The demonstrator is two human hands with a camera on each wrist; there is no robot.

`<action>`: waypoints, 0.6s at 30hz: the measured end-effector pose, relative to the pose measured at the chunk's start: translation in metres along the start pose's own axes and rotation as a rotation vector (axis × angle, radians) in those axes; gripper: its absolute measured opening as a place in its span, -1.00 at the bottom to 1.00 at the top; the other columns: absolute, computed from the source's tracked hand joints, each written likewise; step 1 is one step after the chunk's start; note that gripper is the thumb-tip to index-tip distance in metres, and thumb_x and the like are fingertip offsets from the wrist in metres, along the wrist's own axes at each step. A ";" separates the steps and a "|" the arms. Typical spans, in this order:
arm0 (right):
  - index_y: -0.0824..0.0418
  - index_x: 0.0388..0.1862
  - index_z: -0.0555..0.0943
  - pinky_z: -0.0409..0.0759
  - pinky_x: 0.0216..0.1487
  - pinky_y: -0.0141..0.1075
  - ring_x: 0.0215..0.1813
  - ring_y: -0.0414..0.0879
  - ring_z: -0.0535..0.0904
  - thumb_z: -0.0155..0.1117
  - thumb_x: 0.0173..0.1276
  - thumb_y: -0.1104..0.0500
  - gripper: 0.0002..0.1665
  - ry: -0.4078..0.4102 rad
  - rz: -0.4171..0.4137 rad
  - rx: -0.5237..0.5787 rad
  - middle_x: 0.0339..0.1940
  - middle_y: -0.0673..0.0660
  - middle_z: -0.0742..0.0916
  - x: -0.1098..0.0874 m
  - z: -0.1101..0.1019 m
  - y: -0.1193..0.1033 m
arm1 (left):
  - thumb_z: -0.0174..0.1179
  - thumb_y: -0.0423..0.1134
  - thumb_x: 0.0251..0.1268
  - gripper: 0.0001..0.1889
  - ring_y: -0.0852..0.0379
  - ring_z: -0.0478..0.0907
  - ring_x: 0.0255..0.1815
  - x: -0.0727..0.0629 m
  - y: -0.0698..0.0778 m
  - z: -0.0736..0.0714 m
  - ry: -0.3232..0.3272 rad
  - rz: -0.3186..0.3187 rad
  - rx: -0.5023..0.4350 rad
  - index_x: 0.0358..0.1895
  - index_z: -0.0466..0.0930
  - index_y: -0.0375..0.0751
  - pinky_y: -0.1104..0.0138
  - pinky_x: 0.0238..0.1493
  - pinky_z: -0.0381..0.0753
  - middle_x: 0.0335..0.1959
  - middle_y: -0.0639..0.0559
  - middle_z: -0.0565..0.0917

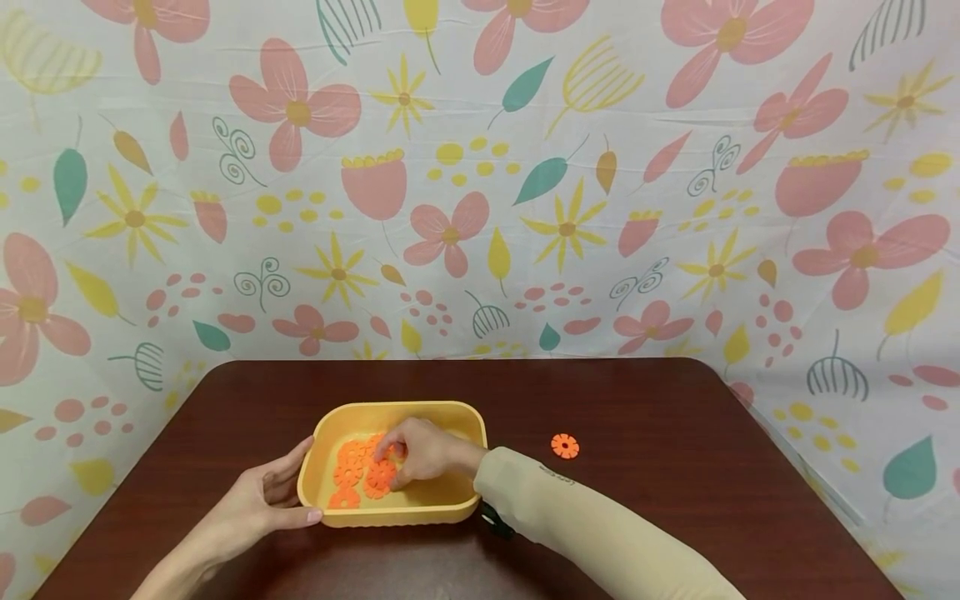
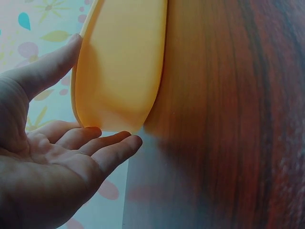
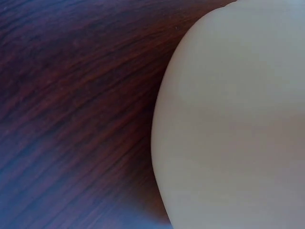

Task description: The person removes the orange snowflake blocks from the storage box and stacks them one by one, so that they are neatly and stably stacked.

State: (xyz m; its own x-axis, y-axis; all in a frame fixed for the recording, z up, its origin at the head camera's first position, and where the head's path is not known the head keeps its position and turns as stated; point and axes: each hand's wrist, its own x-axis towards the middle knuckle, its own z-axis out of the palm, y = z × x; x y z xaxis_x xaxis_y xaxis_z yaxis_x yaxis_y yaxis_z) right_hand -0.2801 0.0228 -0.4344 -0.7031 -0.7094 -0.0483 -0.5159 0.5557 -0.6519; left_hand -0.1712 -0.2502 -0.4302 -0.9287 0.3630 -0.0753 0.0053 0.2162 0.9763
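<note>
A yellow plastic basin (image 1: pixel 393 517) sits on the table, with several orange notched discs (image 1: pixel 347 475), flower-shaped building pieces, in its left half. My left hand (image 1: pixel 258 504) holds the basin's left end, thumb at the near corner of the rim and fingers along the end wall. The left wrist view shows that hand (image 2: pixel 62 152) against the basin's wall (image 2: pixel 121 62). Inside the basin, my right hand (image 1: pixel 423 450) reaches down with bent fingers and thumb around an orange disc (image 1: pixel 381 473) among the others. In the right wrist view the basin's outside wall (image 3: pixel 233 124) hides this hand.
One more orange notched disc (image 1: pixel 565 446) lies on the dark wooden table (image 1: pixel 645 417), right of the basin and beyond my right sleeve (image 1: pixel 592 517). A flower-printed cloth (image 1: pixel 480 208) hangs behind the table's far edge and around its sides.
</note>
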 end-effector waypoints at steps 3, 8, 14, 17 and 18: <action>0.14 -0.14 0.80 0.38 -0.25 -0.47 -0.40 -0.29 0.38 0.77 0.03 0.32 -0.59 0.007 0.012 0.020 -0.45 0.03 0.58 -0.001 0.000 -0.001 | 0.49 -0.33 0.32 0.06 -0.46 0.16 0.56 0.000 0.000 0.000 0.001 0.001 0.003 0.71 -0.09 -0.33 0.21 0.13 0.68 0.66 -0.41 0.00; 0.18 -0.18 0.73 0.42 -0.20 -0.45 -0.35 -0.27 0.42 0.76 0.00 0.39 -0.56 0.023 0.006 0.074 -0.39 0.09 0.62 -0.002 0.000 -0.002 | 0.49 -0.33 0.31 0.07 -0.46 0.14 0.57 0.000 0.001 0.000 0.001 0.003 0.012 0.71 -0.09 -0.34 0.23 0.14 0.67 0.66 -0.41 0.01; 0.14 -0.22 0.66 0.49 -0.11 -0.44 -0.27 -0.23 0.53 0.77 -0.03 0.39 -0.52 0.042 0.007 0.081 -0.35 -0.01 0.66 -0.001 0.003 -0.001 | 0.50 -0.33 0.31 0.07 -0.45 0.13 0.58 0.000 0.002 0.000 0.004 0.002 0.009 0.71 -0.08 -0.35 0.22 0.15 0.67 0.66 -0.40 0.01; 0.12 -0.20 0.66 0.50 -0.12 -0.44 -0.26 -0.23 0.54 0.77 -0.03 0.38 -0.50 0.041 0.006 0.085 -0.35 -0.04 0.66 0.001 0.004 0.000 | 0.51 -0.33 0.29 0.07 -0.45 0.12 0.58 0.001 0.001 0.000 0.008 0.000 0.012 0.70 -0.07 -0.36 0.21 0.15 0.67 0.66 -0.40 0.01; 0.12 -0.18 0.66 0.50 -0.13 -0.44 -0.26 -0.23 0.54 0.78 -0.04 0.39 -0.49 0.040 0.000 0.090 -0.35 -0.04 0.66 0.001 0.003 0.001 | 0.51 -0.33 0.29 0.08 -0.45 0.12 0.58 0.001 0.001 0.000 0.009 0.001 0.013 0.70 -0.07 -0.37 0.21 0.15 0.67 0.66 -0.40 0.01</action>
State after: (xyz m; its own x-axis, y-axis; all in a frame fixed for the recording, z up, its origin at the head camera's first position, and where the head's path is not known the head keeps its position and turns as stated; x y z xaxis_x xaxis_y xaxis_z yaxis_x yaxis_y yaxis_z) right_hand -0.2795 0.0210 -0.4376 -0.7230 -0.6905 -0.0190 -0.4711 0.5131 -0.7175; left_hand -0.1719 -0.2500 -0.4289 -0.9321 0.3548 -0.0726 0.0110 0.2280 0.9736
